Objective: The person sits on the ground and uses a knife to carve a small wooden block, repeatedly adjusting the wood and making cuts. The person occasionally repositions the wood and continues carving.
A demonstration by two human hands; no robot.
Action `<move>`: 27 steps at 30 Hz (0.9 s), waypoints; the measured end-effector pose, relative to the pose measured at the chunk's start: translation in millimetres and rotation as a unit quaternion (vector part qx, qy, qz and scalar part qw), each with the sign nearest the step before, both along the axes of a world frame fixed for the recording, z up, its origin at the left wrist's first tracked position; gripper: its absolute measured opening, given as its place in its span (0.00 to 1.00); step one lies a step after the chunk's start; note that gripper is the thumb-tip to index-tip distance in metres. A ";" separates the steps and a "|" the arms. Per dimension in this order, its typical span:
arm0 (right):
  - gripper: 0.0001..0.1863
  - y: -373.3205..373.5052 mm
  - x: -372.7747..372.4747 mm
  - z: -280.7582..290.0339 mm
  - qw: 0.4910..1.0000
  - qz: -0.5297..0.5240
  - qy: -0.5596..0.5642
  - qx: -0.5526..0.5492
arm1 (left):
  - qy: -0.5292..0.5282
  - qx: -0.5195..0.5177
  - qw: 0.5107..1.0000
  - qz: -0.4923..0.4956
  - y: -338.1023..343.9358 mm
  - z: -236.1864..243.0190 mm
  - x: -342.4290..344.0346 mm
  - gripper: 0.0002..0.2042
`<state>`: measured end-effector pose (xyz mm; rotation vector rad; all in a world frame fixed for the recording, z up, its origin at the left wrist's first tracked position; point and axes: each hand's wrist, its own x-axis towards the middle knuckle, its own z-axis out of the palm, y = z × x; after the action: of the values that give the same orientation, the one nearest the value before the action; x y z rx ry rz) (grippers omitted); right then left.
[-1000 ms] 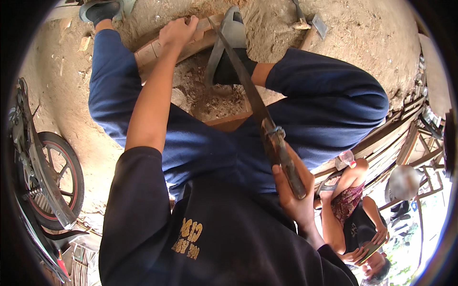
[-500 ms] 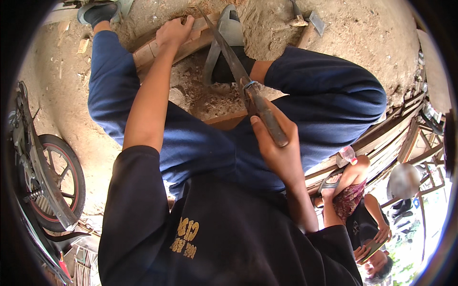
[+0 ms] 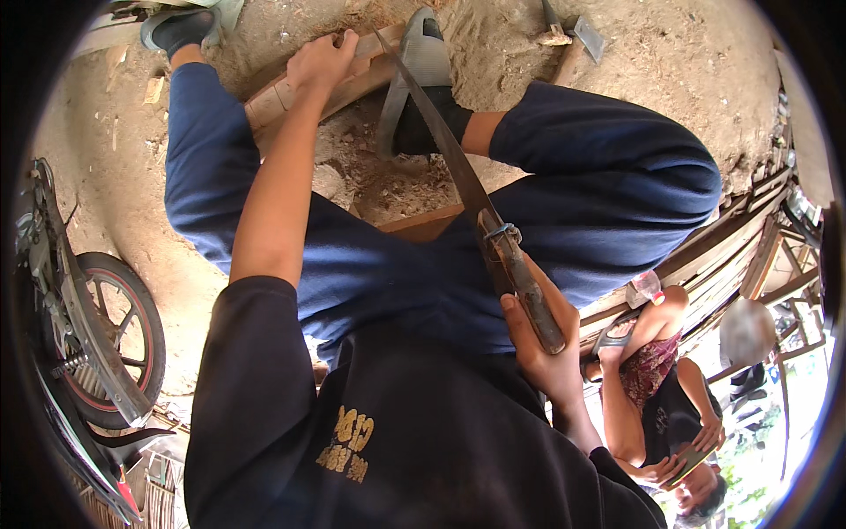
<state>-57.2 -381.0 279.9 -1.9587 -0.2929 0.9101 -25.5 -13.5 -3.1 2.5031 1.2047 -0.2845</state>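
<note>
While a long, dark, slightly curved machete blade (image 3: 445,145) with a worn wooden handle (image 3: 524,286) is held up over the lap, its tip is seen pointing away toward the far sandy ground (image 3: 687,62), close beside a pale length of split wood (image 3: 264,101). The handle is gripped by the right hand (image 3: 542,353), whose fingers (image 3: 511,322) are clenched round its lower end. A band of wire is wound about the handle where the blade enters it. The pale length of split wood is lying slantwise on the ground, and its far part is pressed down by the left hand (image 3: 322,62), the fingers being curled over its upper edge. A grey sandal (image 3: 423,66) on the right foot is set just beside the wood, with the blade crossing in front of it. Dark blue trousers (image 3: 608,176) are worn on both bent legs, and wood chips are scattered on the soil between them. A small axe head (image 3: 582,35) is lying on the ground beyond the right knee. At the left edge a motorcycle wheel (image 3: 115,344) is seen, and at the lower right another person (image 3: 661,406) is seated, bent forward.
</note>
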 end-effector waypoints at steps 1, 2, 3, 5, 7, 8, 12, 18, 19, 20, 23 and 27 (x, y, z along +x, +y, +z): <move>0.24 1.1 3.2 3.1 1.000 0.000 0.008 -0.008 | 0.003 -0.004 1.000 0.002 0.5 0.0 -0.7 0.36; 0.25 2.9 4.2 4.0 1.000 -0.002 0.015 -0.017 | 0.006 -0.009 1.000 0.002 1.9 -0.2 -1.5 0.36; 0.25 11.9 8.2 -7.7 1.000 0.009 0.009 -0.001 | 0.008 -0.014 1.000 0.002 2.5 -0.5 -2.1 0.36; 0.25 31.3 14.4 -20.2 0.998 0.003 0.056 -0.033 | 0.002 -0.015 1.000 -0.002 1.1 -2.3 -3.3 0.36; 0.25 26.5 9.0 -17.7 0.998 0.004 0.059 -0.021 | 0.002 -0.019 1.000 -0.010 -1.0 -2.8 1.3 0.36; 0.25 13.3 3.9 -2.2 0.999 0.003 0.037 -0.033 | 0.005 -0.026 1.000 -0.016 -6.9 -5.4 5.7 0.36; 0.25 -4.1 -1.2 28.4 0.998 -0.005 0.002 -0.055 | 0.001 -0.009 1.000 -0.010 1.2 1.6 0.2 0.36; 0.25 -7.2 16.4 34.1 0.991 -0.047 0.097 -0.077 | 0.032 -0.020 0.999 0.004 1.2 8.1 -1.5 0.36; 0.25 -19.2 4.1 17.2 0.998 -0.020 0.039 -0.049 | 0.019 -0.020 1.000 0.002 0.1 8.1 3.2 0.36; 0.26 -25.3 -3.9 9.2 1.000 0.009 -0.020 -0.021 | 0.005 -0.020 1.000 0.001 -2.6 7.4 6.7 0.36; 0.26 -18.5 -13.6 21.5 0.998 0.000 0.035 -0.049 | 0.016 -0.011 1.000 0.009 -2.5 5.6 -0.1 0.36; 0.26 -6.1 -13.4 23.9 0.997 -0.033 0.014 -0.073 | 0.025 -0.016 1.000 0.001 1.0 3.7 2.7 0.36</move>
<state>-70.6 -387.1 303.8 -2.0756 -0.1485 0.9373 -22.8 -12.5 0.6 2.4805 1.2124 -0.3661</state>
